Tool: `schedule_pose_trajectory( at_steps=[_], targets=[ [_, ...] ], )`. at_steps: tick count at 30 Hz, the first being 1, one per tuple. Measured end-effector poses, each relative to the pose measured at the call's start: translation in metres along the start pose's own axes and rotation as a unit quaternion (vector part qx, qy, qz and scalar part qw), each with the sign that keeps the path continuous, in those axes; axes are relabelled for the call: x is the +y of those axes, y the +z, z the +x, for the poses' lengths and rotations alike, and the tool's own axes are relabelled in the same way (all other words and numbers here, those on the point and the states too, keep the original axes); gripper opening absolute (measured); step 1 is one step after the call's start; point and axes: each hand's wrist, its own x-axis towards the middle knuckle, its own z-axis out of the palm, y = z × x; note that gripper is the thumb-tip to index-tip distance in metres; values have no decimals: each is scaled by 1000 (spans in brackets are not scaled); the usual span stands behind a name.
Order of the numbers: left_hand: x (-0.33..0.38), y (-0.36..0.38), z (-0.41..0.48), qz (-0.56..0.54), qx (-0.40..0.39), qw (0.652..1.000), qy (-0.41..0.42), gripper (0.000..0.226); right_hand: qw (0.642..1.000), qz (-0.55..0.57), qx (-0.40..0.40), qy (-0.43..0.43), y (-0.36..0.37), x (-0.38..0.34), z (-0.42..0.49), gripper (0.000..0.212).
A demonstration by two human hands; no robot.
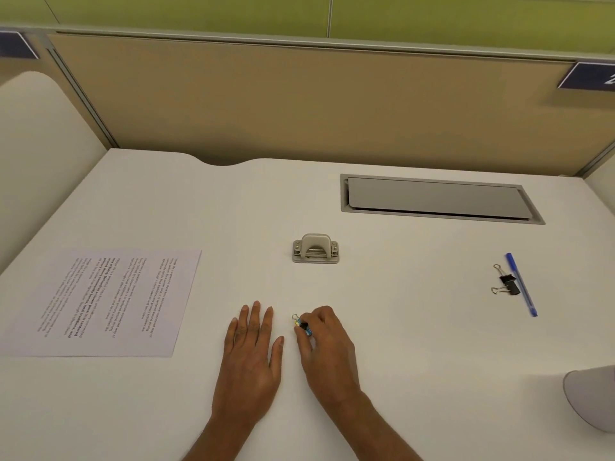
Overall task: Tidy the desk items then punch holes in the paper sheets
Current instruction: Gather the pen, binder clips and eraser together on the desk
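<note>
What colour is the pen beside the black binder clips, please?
The pen is blue, seen in head view.

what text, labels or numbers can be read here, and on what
Nothing reads in full.
Paper sheet: several printed paragraphs, some lines bold, turned sideways; too small and blurred to read.
Blue sign on the partition, upper right: part of a white character, cut off by the frame edge; unreadable.
Hole punch, pen, binder clip in the right hand: no legible marking.
</note>
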Motion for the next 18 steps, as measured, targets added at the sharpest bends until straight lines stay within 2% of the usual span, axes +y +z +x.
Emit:
schedule_pose_trajectory(
  at_steps=[6, 10, 14, 18],
  targets=[
    [2, -1, 1, 4, -4, 1000, 7, 63, 998, -34, -3, -54, -2, 1, -3, 15],
    [4, -2, 3, -4, 2, 1000, 2, 67, 998, -10, 12, -54, -8, 7, -1, 11],
    [8, -4, 5, -4, 24, 1000, -15, 78, 991, 73, 110, 21, -38, 35, 14, 10],
    [9, -3, 5, 4, 34, 999, -21, 82, 961, 65, 248, 104, -92, 91, 33, 17]
  ],
)
